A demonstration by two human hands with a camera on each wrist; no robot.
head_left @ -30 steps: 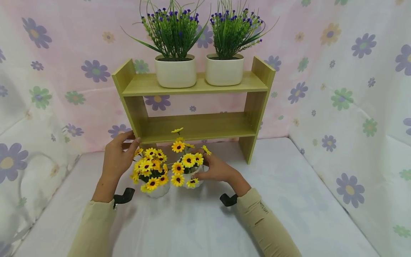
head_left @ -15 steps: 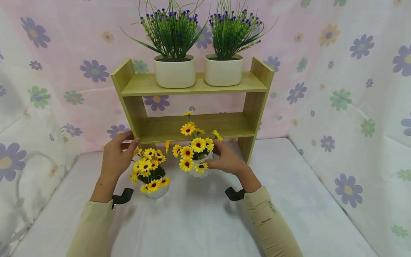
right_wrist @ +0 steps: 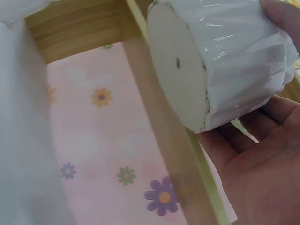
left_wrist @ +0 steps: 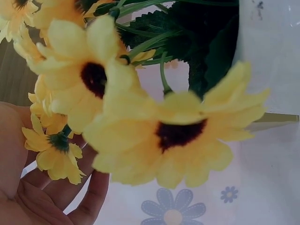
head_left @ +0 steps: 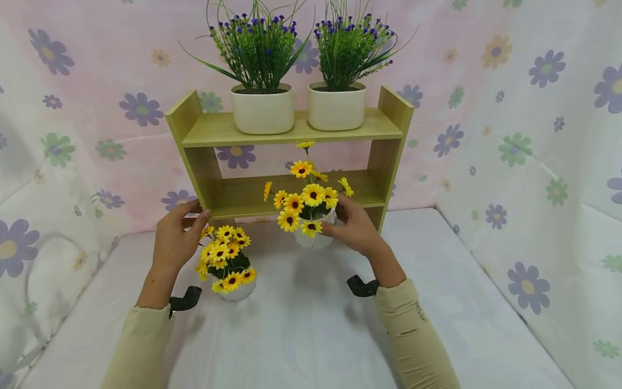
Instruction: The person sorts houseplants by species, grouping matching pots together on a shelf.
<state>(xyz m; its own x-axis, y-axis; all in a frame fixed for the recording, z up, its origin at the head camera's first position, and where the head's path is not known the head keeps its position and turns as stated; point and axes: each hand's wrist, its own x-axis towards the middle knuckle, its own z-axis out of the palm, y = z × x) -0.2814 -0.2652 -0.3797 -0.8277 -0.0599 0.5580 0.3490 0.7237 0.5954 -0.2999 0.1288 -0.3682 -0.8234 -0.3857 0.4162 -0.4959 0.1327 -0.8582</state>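
My right hand grips a white fluted pot of yellow sunflowers, fingers and thumb round its side. The pot hangs raised above the table, in front of the lower board of the wooden shelf. Seen in the right wrist view, the pot's flat underside faces the camera, beside a board edge. At the shelf's lower left, my left hand holds the side panel, thumb on its front edge. A second pot of sunflowers stands on the table just below that hand; its blooms fill much of the left wrist view.
Two cream planters, a left one and a right one, with purple-flowered grass stand on the shelf's top board. White table cloth extends in front. Flower-printed curtains enclose the back and sides.
My right hand has lifted its sunflower pot off the table, up and to the right, toward the lower board. The left hand keeps its place at the shelf's side.
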